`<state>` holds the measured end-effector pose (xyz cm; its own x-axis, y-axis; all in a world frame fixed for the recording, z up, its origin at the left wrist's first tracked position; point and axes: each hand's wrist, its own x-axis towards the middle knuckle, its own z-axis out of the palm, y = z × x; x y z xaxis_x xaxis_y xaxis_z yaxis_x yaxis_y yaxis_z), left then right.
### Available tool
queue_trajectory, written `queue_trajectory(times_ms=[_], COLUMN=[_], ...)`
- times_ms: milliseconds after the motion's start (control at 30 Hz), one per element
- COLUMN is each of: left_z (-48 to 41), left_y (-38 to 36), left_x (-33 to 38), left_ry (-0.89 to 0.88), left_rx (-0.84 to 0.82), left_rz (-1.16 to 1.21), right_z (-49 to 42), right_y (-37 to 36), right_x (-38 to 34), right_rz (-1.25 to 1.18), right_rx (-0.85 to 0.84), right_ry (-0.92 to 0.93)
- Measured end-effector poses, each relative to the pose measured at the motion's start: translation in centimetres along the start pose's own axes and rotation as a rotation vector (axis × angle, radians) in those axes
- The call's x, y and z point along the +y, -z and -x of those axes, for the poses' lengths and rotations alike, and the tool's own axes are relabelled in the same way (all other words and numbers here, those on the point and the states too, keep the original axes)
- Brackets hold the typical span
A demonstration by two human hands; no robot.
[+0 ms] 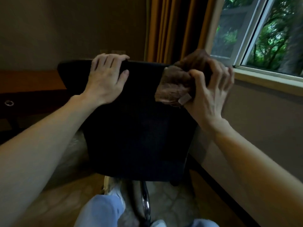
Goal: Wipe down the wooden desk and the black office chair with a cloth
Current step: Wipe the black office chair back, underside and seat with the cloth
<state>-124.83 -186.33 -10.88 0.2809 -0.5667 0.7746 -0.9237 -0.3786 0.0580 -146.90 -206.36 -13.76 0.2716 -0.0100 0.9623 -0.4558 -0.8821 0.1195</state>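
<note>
So the person is standing right behind the black fabric-backed office chair (136,122), both bare arms stretched out over it. The left hand (106,79) is hooked over the top edge of the backrest, fingers (105,60) curled over the rim and thumb lying against the back panel, so it's gripping the chair itself. The right hand (208,94) has a bunched-up brown fuzzy cloth (177,84) clenched in it, fingers wrapped tight round the wad, and the cloth is pressed onto the top right corner of the backrest. The picture's a bit blurry around that hand.

The brown wooden desk (31,79) sits off to the left, beyond the chair, with a dark drawer front and a round metal ring pull (9,103) below its top. An orange-brown curtain (173,28) hangs behind the chair, and a white-framed window (255,38) with green trees outside is on the right. Down low you can see the chair's shiny chrome post (145,202) and the person's light blue jeans (100,212).
</note>
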Motion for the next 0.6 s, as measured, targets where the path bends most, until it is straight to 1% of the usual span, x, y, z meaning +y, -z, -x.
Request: queue_trajectory(times_ms=[67,133,200,267,333,467,500,567,600], left_z=[0.4,0.4,0.1,0.1,0.1,-0.8,-0.8,-0.8,-0.8], left_y=[-0.3,-0.6,-0.9,-1.2,-1.8,-2.9,-3.0,-3.5,-3.7], left_x=[-0.8,-1.6,-2.7,-4.0,-4.8,-5.8,-6.0,-6.4,-6.5], left_ry=[0.054,0.089,0.084,0.054,0.020,-0.011,-0.015,-0.021,-0.022], left_rx=[0.051,0.072,0.078,0.098,0.132,0.167,0.170,0.189,0.198], left_rz=[-0.011,0.002,0.016,0.025,0.042,0.085,0.096,0.113,0.114], right_z=[-0.8,-0.8,0.6,4.0,9.0,20.7,23.5,28.1,29.3], right_y=[-1.0,-2.5,-4.5,-6.9,-9.2,-12.3,-12.7,-13.7,-14.0], right_x=[-1.1,-2.4,-3.7,-4.9,-6.1,-7.8,-7.9,-8.2,-8.4], right_rz=[0.020,0.033,0.027,-0.016,-0.059,-0.111,-0.113,-0.088,-0.097], right_rx=[-0.036,0.005,0.050,-0.011,-0.163,-0.661,-0.775,-0.920,-0.972], right_ry=[0.105,0.133,0.131,0.225,0.337,0.372,0.408,0.506,0.517])
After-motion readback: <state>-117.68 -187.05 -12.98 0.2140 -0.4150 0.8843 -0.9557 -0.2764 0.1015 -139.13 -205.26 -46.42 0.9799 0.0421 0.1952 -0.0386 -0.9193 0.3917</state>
